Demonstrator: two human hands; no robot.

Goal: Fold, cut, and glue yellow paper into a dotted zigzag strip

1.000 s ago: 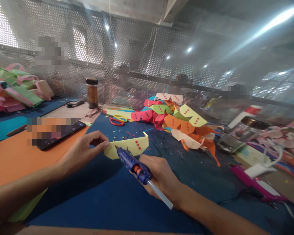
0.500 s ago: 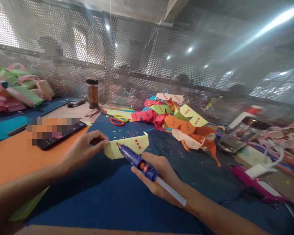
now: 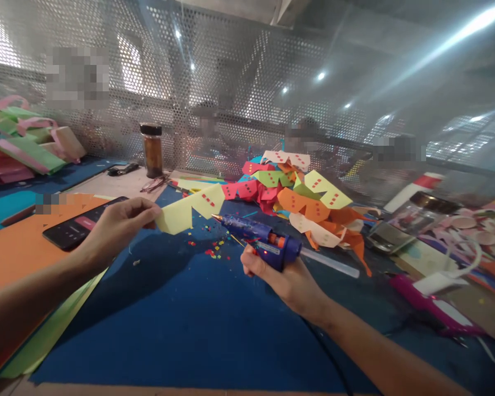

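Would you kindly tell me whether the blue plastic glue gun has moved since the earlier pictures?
Yes; the glue gun has moved rightward and up the view, closer to the colourful heap of cut paper shapes.

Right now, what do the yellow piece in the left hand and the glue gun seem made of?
Yellow piece: probably matte paper or thin card, given its flat, crisply cut edges. Glue gun: likely plastic, its moulded blue body faintly shiny; brassy tip looks metal.

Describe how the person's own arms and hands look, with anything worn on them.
The left hand and right hand are bare, without gloves. The left forearm and right forearm are bare too, as far as they show: no sleeves, watch or bracelet. I can make out no rings or markings.
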